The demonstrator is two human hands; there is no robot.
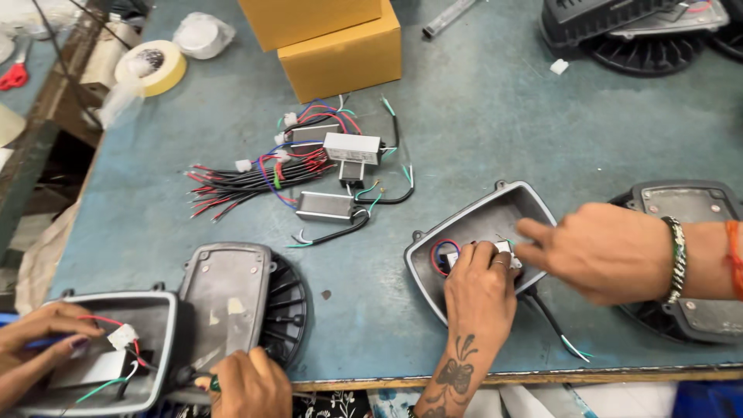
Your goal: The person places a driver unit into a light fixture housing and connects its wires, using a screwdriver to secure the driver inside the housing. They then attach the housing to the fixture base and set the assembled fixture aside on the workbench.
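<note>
At the far left of the blue-grey work surface (480, 124), a co-worker's hand (35, 340) is seen pressed into an open grey metal housing (159, 310), where a white connector with red and green wires (122, 337) lies. Just beside it, a round finned grey lamp body (240, 298) is laid face down, and a second co-worker's hand (248, 383) is seen at the near edge below it. Further back, a roll of pale yellow tape (151, 66) and two tan cardboard boxes (340, 54) are placed. In the middle, a loose bundle of small silver driver boxes with red, black and blue wires (309, 170) is spread out. Moving right, a tilted open grey metal casing (495, 213) is found. The left hand (480, 286), tattooed at the forearm, is curled down inside it, closed around a small white connector block (503, 249) next to a red wire loop (441, 254). The right hand (604, 251), bracelet at the wrist, is held partly curled with its forefinger extended onto that same block, gripping nothing visible. A black cable with green and white tips (553, 325) is trailed out of the casing toward the near edge. Under the right wrist, another dark finned lamp body (696, 310) is seen.
</note>
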